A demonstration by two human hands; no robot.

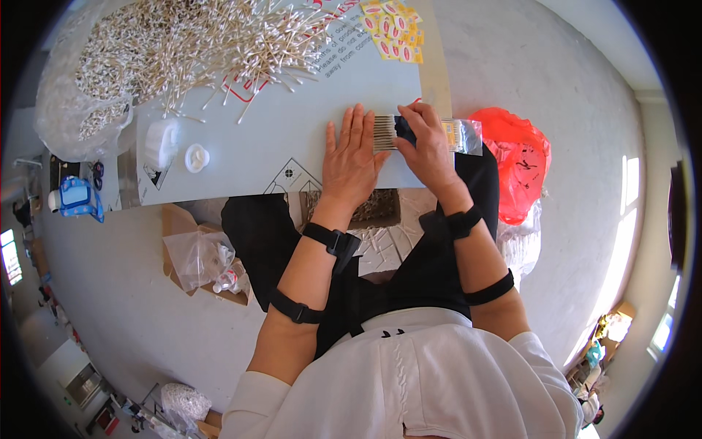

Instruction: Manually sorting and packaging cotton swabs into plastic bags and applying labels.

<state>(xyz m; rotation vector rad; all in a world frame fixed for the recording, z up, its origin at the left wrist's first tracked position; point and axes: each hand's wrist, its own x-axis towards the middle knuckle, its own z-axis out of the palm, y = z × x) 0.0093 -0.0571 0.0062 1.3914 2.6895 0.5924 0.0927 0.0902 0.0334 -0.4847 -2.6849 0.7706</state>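
Grey bench: left hand lies palm-down, fingers slightly spread, beside a row of thin sticks; right hand, curled, pinches a black object over them.

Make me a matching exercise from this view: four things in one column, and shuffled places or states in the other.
1. Left hand
2. Cotton swab heap
3. Red bag
4. Yellow labels

A. Beyond the right edge of the table
B. On the table's far right part
C. Palm down, fingers extended
D. On the table's far left part

Pairs: 1-C, 2-D, 3-A, 4-B
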